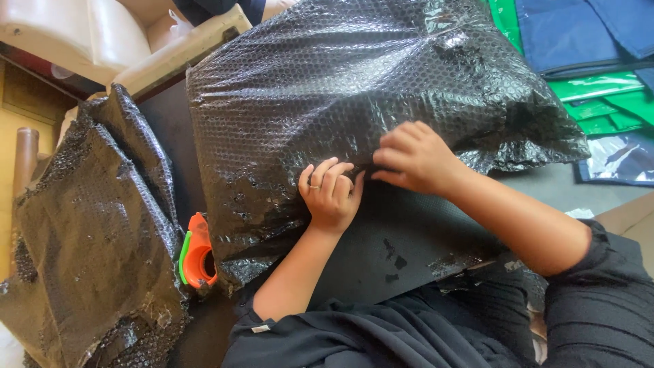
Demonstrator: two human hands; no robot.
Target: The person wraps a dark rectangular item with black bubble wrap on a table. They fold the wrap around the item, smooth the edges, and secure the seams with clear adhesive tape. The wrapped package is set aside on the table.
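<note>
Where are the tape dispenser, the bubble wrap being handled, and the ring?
tape dispenser point(197, 255), head view, orange body.
bubble wrap point(327, 88), head view, top face.
ring point(315, 185), head view, on left hand point(330, 194) finger.

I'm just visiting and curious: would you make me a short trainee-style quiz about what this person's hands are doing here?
1. True or false: both hands rest on the black bubble wrap.
2. Which hand wears a ring? A) left hand B) right hand
3. What orange and green tool lies left of the wrapped parcel?

Key: 1 true, both pinch its edge over the flat black item. 2 A. 3 the tape dispenser, beside more loose wrap.
</note>
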